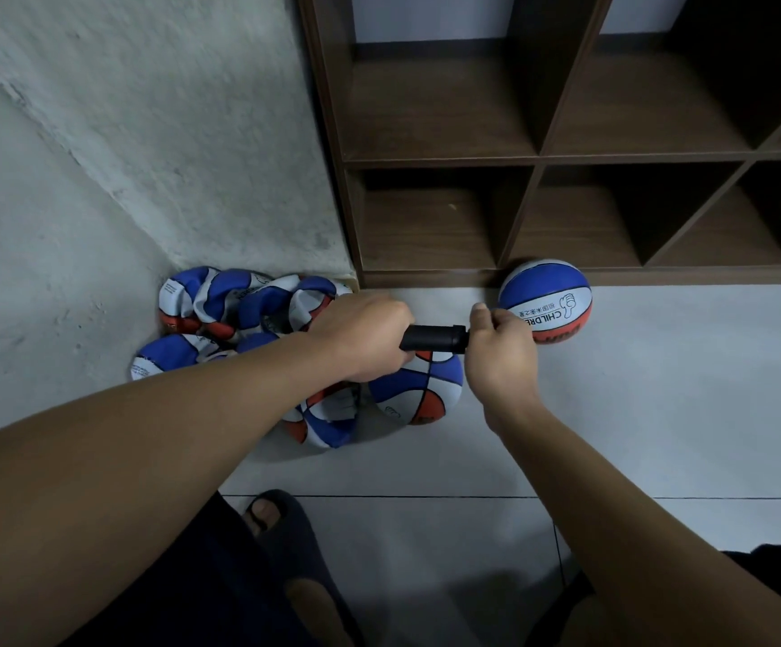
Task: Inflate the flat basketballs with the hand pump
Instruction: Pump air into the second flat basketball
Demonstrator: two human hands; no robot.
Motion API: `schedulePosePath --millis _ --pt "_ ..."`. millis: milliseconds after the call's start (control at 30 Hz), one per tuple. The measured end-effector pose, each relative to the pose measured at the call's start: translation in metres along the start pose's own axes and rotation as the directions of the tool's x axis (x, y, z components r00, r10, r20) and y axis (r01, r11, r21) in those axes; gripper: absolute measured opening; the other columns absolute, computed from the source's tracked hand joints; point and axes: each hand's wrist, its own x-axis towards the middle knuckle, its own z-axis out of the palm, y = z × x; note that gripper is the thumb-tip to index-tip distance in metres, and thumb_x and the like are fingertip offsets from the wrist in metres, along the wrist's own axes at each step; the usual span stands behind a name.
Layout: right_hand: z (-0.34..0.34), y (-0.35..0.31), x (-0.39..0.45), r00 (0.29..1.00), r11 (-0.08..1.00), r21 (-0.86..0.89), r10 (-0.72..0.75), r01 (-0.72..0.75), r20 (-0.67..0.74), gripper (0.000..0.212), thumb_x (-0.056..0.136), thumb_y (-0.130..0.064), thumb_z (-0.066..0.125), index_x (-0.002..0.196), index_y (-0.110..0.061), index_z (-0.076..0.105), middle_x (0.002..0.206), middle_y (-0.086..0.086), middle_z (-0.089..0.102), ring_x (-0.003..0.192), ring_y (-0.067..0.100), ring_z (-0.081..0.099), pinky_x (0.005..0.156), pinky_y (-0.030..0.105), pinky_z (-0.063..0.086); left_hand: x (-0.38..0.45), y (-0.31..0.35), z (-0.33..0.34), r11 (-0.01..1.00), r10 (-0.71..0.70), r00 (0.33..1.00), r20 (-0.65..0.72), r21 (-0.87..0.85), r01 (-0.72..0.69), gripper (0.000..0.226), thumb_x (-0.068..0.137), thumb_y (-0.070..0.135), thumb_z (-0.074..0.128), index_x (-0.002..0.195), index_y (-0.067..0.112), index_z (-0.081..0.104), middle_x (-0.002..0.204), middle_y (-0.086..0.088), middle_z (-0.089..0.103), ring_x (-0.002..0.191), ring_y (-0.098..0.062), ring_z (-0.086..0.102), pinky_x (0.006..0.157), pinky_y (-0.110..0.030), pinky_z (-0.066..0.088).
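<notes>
Right now I have the pump held level in front of me, above the balls and out from the foot of the shelf unit. My left hand is wrapped around one end of its black barrel, and my right hand is curled closed at the other end, fingers pinched together on what I take to be the nozzle or needle (the part itself is hidden behind my fingers, so I cannot say which). Holding it this way makes sense to me: one hand steadies the body while the other fits or checks the tip before it goes into a valve.

The pump shows only as a short, matte black cylinder with a slightly wider collar toward my right hand.

The flat balls lie heaped in the corner just left of the shelf unit, crumpled blue, white and orange skins folded over each other. One partly filled ball sits at the near edge of that heap, directly below the pump. A round, firm ball rests against the base of the shelf unit, just beyond my right hand, so I judge one is done and the heap remains.
</notes>
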Motion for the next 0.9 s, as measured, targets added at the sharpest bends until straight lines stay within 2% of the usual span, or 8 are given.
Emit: schedulePosePath --millis 200,267,367,433,533,633,733,900 --pt "-0.013 0.001 0.014 0.994 0.996 -0.017 0.083 -0.082 0.073 0.038 0.110 -0.041 0.052 0.098 -0.008 0.066 0.073 0.004 0.056 0.066 0.021 0.052 0.064 0.039 0.046 0.004 -0.015 -0.004 1.000 0.021 0.999 0.033 -0.023 -0.020 0.021 0.094 0.034 0.064 0.077 0.023 0.064 0.071 0.002 0.064 0.062 -0.019 0.063 0.056 -0.036 0.051" --pt "-0.028 0.001 0.028 0.993 0.993 -0.007 0.114 -0.114 0.010 0.033 0.106 -0.038 0.056 0.089 -0.012 0.068 0.073 0.003 0.058 0.070 0.025 0.052 0.067 0.040 0.047 0.005 -0.027 -0.004 0.999 -0.012 0.999 0.029 -0.041 0.014 0.023 0.094 0.036 0.063 0.074 0.024 0.063 0.069 0.003 0.064 0.060 -0.018 0.062 0.058 -0.040 0.057" --pt "-0.048 0.001 0.047 0.976 0.977 0.084 0.203 -0.196 -0.078 0.022 0.100 -0.027 0.060 0.084 -0.014 0.065 0.081 0.008 0.061 0.077 0.029 0.053 0.056 0.033 0.042 0.006 -0.047 -0.007 0.997 -0.063 0.998 0.017 -0.033 0.063 0.026 0.091 0.041 0.062 0.071 0.024 0.064 0.068 0.003 0.064 0.058 -0.018 0.062 0.061 -0.044 0.060" --pt "-0.049 0.005 0.048 0.969 0.971 0.113 0.222 -0.209 -0.113 0.020 0.097 -0.024 0.059 0.079 -0.017 0.063 0.081 0.008 0.060 0.077 0.030 0.052 0.057 0.032 0.039 0.007 -0.045 -0.008 0.998 -0.062 0.998 0.014 -0.029 0.063 0.026 0.091 0.041 0.063 0.071 0.024 0.064 0.069 0.003 0.064 0.059 -0.019 0.063 0.061 -0.044 0.060" --pt "-0.035 0.007 0.036 0.971 0.977 0.125 0.191 -0.173 -0.144 0.030 0.099 -0.025 0.053 0.069 -0.020 0.053 0.071 0.001 0.051 0.075 0.028 0.045 0.066 0.037 0.039 0.009 -0.028 -0.009 0.999 -0.028 1.000 -0.011 0.018 0.028 0.025 0.090 0.035 0.067 0.068 0.026 0.060 0.069 0.003 0.062 0.059 -0.019 0.062 0.057 -0.038 0.057" --pt "-0.021 0.006 0.022 0.985 0.990 0.090 0.119 -0.108 -0.123 0.033 0.108 -0.031 0.049 0.088 -0.009 0.063 0.079 0.005 0.059 0.074 0.024 0.051 0.072 0.037 0.044 0.013 -0.018 -0.012 0.998 0.018 0.999 -0.037 0.067 -0.016 0.029 0.092 0.034 0.068 0.067 0.028 0.056 0.068 0.005 0.060 0.060 -0.017 0.060 0.052 -0.031 0.045" --pt "-0.010 0.003 0.013 0.993 0.994 0.080 0.078 -0.071 -0.091 0.036 0.112 -0.034 0.046 0.101 -0.004 0.064 0.082 0.007 0.059 0.073 0.018 0.051 0.070 0.037 0.044 0.012 -0.013 -0.014 0.994 0.041 0.999 -0.023 0.103 -0.039 0.026 0.093 0.031 0.067 0.070 0.029 0.055 0.071 0.005 0.060 0.063 -0.017 0.060 0.054 -0.030 0.043" --pt "0.002 0.000 0.003 0.998 0.994 0.099 0.043 -0.039 -0.042 0.041 0.113 -0.038 0.045 0.095 -0.005 0.060 0.076 0.002 0.053 0.068 0.015 0.049 0.065 0.037 0.042 0.010 -0.004 -0.010 0.997 0.033 0.999 -0.003 0.077 -0.033 0.018 0.091 0.029 0.068 0.075 0.027 0.060 0.074 0.004 0.062 0.067 -0.020 0.063 0.054 -0.033 0.046"
